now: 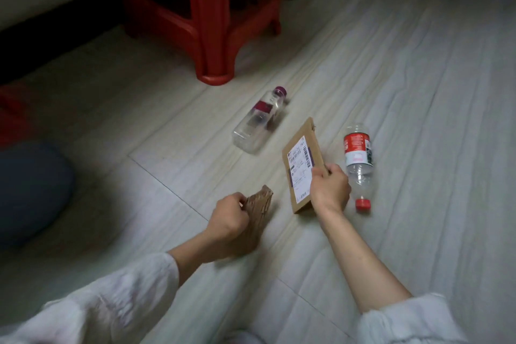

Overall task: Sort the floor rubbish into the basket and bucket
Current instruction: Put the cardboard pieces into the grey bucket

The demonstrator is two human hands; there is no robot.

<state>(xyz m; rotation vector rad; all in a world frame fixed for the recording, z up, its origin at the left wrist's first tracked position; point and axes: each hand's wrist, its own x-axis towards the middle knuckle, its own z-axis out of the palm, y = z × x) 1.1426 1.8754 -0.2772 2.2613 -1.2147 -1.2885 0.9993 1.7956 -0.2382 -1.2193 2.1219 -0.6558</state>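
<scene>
Two pieces of cardboard are being held just above the pale tiled floor (418, 92). The left hand (230, 220) is curled round a torn scrap of cardboard (258, 212); its ragged top edge is seen sticking up past the knuckles, and the lower part is hidden behind the hand and wrist. The right hand (331, 188) is closed on a flat cardboard mailer (300, 165), pinched at its right edge with the thumb laid across the front. The mailer is held tilted, a white shipping label with a barcode turned towards the camera, its bottom corner low by the floor; whether it touches cannot be told.

Two plastic bottles are left lying on the floor. A clear bottle with a purple cap (258, 120) is found on its side, up and to the left of the mailer, its cap pointed towards a red plastic stool (206, 17). A clear bottle with a red label (358, 156) is seen just right of the right hand, neck pointed towards the camera, and a loose red cap (363, 204) is spotted just beyond its mouth.

White sleeves are pushed up both forearms. A dark blue rounded shape (30, 190) is glimpsed at the left edge.
</scene>
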